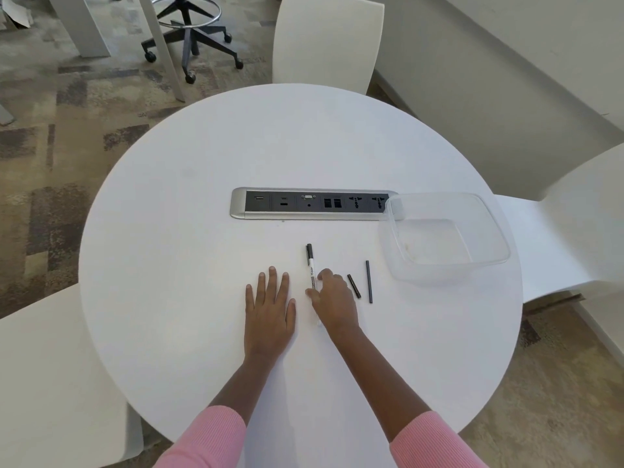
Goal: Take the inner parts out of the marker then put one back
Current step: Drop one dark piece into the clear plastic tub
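Observation:
A white marker with a black cap (311,268) lies on the round white table (189,231), cap end pointing away from me. My right hand (332,300) rests over its near half, thumb and fingers curled at the barrel; whether they grip it is unclear. Just right of that hand lie a short black piece (354,285) and a longer thin black rod (369,281), both loose on the table. My left hand (270,304) lies flat, fingers spread, left of the marker and apart from it.
A clear plastic container (445,236) stands at the right, overlapping the end of a recessed power and data socket strip (310,203). White chairs (326,42) surround the table; an office stool base (192,38) stands on the carpet beyond.

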A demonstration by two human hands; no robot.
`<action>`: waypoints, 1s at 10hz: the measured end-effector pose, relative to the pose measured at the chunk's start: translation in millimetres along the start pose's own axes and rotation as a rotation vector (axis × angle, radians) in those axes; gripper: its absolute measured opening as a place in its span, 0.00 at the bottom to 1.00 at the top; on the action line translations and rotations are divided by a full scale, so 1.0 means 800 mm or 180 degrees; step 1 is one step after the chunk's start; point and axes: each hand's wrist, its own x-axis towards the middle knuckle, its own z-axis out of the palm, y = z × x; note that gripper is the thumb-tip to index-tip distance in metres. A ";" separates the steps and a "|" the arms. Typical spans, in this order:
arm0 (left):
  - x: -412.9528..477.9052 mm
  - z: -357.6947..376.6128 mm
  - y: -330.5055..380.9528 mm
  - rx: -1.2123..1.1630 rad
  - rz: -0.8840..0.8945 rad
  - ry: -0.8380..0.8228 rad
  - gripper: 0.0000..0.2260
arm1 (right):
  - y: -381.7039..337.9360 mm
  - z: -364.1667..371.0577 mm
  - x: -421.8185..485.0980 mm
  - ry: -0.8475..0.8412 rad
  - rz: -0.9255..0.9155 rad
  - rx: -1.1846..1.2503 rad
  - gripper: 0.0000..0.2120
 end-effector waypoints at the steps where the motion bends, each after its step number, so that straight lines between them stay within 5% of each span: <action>1: -0.001 0.000 0.000 -0.0016 -0.0013 0.0012 0.24 | 0.011 -0.005 -0.007 0.0233 -0.0025 0.0212 0.10; 5: -0.002 -0.004 0.003 -0.0084 -0.0053 -0.0113 0.27 | 0.043 -0.003 -0.029 0.0331 0.0187 0.0245 0.08; 10: -0.003 -0.012 0.005 -0.0031 0.0007 -0.0154 0.24 | 0.048 -0.047 -0.025 0.0585 -0.0276 0.0062 0.07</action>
